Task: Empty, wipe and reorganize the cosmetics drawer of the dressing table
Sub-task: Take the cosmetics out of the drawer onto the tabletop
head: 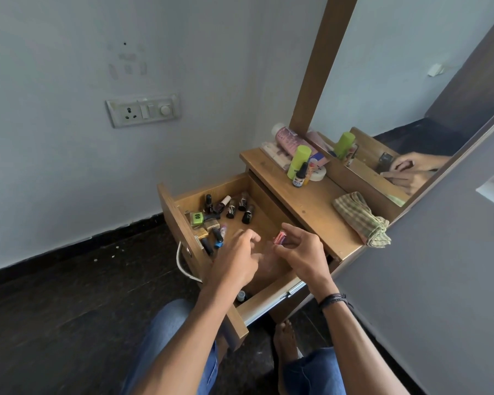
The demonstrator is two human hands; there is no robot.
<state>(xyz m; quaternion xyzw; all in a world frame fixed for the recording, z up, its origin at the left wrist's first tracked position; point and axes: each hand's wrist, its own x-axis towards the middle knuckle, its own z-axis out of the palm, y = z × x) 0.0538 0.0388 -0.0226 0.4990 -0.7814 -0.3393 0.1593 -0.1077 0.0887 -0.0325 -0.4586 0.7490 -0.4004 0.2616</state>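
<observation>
Right hand [300, 253] pinches a small pink item [280, 238] between thumb and fingertips, just above the open drawer [264, 220]. Left hand [236, 256] hovers beside it with its fingers loosely bent; it is blurred, and nothing shows in its grasp. At the drawer's far end lie dark polish bottles [232, 208], a green compact [196, 218] and lipsticks [217, 237]. Up on the tabletop [311, 203] are a checked cloth [361, 220] and a green can [299, 161].

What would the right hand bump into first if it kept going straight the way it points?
Probably the dark little bottles at the back of the drawer. The right hand, pinching a small pink thing, points toward them, though depth is unclear.
</observation>
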